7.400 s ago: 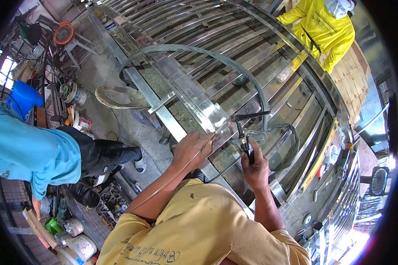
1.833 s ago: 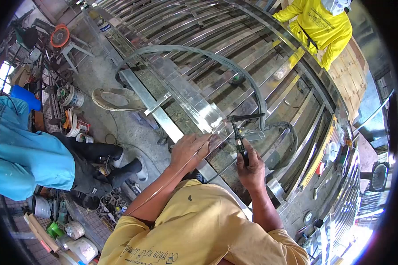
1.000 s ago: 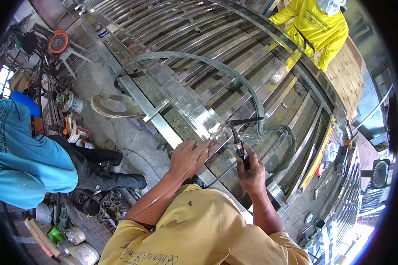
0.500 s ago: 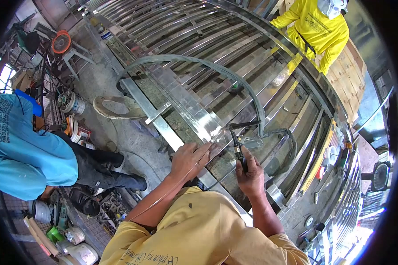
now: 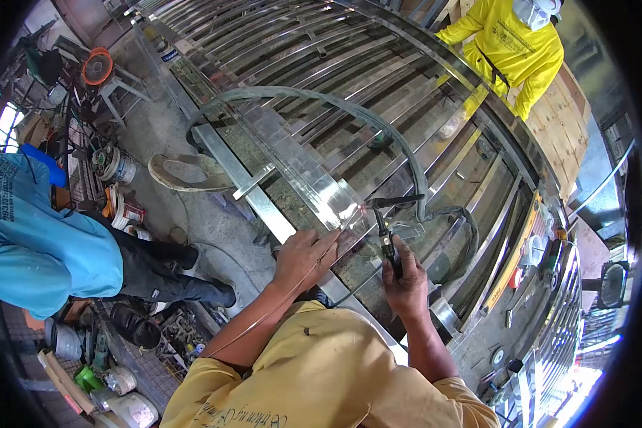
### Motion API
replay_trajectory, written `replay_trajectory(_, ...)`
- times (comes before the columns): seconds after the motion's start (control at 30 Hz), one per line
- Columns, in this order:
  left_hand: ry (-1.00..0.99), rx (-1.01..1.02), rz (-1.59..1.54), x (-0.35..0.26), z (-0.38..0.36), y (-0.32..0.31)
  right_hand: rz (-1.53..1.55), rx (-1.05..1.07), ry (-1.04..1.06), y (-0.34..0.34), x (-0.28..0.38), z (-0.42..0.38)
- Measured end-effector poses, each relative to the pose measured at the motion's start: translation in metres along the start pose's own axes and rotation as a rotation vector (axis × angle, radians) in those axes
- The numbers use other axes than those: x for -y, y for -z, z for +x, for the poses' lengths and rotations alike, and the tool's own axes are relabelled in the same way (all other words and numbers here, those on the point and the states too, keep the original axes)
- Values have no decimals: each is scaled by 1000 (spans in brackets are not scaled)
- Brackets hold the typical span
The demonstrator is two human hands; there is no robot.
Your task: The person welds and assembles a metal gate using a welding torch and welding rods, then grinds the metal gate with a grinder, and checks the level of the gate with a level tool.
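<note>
My left hand [image 5: 303, 258] rests at the near edge of the shiny metal frame [image 5: 329, 194], its fingers closed on a thin filler rod [image 5: 277, 305] that trails back along my forearm. My right hand [image 5: 406, 287] is wrapped around the black handle of a welding torch [image 5: 386, 241]. The torch head sits close to a frame joint, just beyond my left fingertips, where a small reddish glow shows. From the torch, a thick grey sleeved cable [image 5: 349, 107] arches over the bars. Whether the rod's tip touches the joint is too small to tell.
A person in yellow [image 5: 506, 50] stands across the frame; a person in blue [image 5: 46, 235] is at left. A yellow level [image 5: 512, 257] lies on the right. An orange fan [image 5: 98, 66], buckets [image 5: 125, 207] and an angle grinder [image 5: 551, 265] are around.
My right hand and the torch have shifted very slightly, and a reddish glow now shows by the joint. My left hand stays put. The person in blue has leaned a little left.
</note>
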State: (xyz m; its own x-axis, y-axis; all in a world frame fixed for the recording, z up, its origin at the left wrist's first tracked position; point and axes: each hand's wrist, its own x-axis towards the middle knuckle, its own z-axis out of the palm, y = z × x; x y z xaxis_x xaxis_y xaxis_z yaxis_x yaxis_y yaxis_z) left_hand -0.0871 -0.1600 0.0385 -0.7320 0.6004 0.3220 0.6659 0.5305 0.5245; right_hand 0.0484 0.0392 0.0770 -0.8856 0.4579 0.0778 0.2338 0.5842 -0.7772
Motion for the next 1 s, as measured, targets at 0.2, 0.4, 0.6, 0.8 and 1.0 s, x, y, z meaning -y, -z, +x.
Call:
replay_trajectory(0.2, -10, -14, -9, 1, 1, -2, -3, 39, -33, 3, 0, 3)
replay_trajectory(0.4, -9, -15, -19, 1, 0, -1, -30, -7, 52, -3, -8, 2)
replay_trajectory(0.6, -2, 58, -58, 2, -3, -3, -22, 43, 2, 1, -3, 2)
replay_trajectory(0.8, -45, -50, -123, 14, -5, -20, 23, 39, 33, -3, -9, 2)
replay_trajectory(1.0, 2, -17, -52, 2, 1, -2, -17, 17, 11, -1, -6, 0)
